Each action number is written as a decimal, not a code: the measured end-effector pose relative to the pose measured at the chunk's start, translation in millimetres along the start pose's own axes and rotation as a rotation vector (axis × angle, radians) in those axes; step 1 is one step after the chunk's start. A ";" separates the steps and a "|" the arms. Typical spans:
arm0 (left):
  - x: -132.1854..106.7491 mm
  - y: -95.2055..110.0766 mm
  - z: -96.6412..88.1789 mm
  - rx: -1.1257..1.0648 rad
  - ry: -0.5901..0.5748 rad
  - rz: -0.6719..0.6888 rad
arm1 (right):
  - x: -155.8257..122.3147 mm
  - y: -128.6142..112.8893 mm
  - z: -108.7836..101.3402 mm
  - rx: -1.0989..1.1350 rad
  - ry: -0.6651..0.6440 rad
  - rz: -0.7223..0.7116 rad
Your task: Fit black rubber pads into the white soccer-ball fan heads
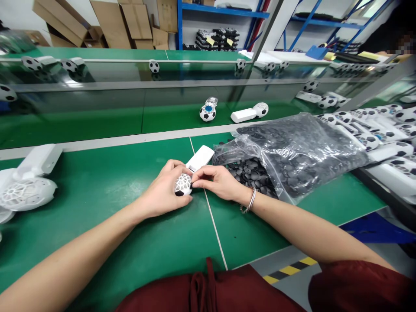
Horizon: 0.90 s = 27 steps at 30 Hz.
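Observation:
My left hand [168, 190] is closed around a white football-shaped housing [183, 183] with an open lattice face and a black patch at its lower side. From the housing a white rectangular handle [201, 158] points away to the upper right, over the green worktop. At the ball's right edge, my right hand [218, 182] pinches a small black piece [192, 184], mostly covered by the fingertips. Just right of that hand, a clear plastic bag [302, 147] lies with its mouth towards it, and many loose black pieces [251, 173] show there.
Unfinished white housings [29, 190] lie at the left. A tray of football-patterned parts [390, 134] stands at the right. Beyond the pale rail, a conveyor belt [107, 112] carries a ball unit [208, 112] and a white handled unit [250, 113]. Cardboard boxes [136, 21] stand behind.

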<state>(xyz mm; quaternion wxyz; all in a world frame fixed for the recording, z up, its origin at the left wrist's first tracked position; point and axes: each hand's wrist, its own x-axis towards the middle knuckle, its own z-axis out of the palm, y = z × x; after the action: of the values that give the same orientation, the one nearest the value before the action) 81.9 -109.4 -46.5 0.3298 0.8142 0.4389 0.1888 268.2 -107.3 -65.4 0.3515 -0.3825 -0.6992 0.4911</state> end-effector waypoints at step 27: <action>75.4 -34.4 -62.5 0.219 0.521 0.024 | 76.2 -46.6 -124.1 -0.613 0.304 -0.075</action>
<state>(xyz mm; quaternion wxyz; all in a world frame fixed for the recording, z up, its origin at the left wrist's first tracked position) 65.2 -9.3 -24.9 0.1138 0.7742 0.5171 0.3468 331.9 1.1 21.5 0.3382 -0.5131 -0.7675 0.1825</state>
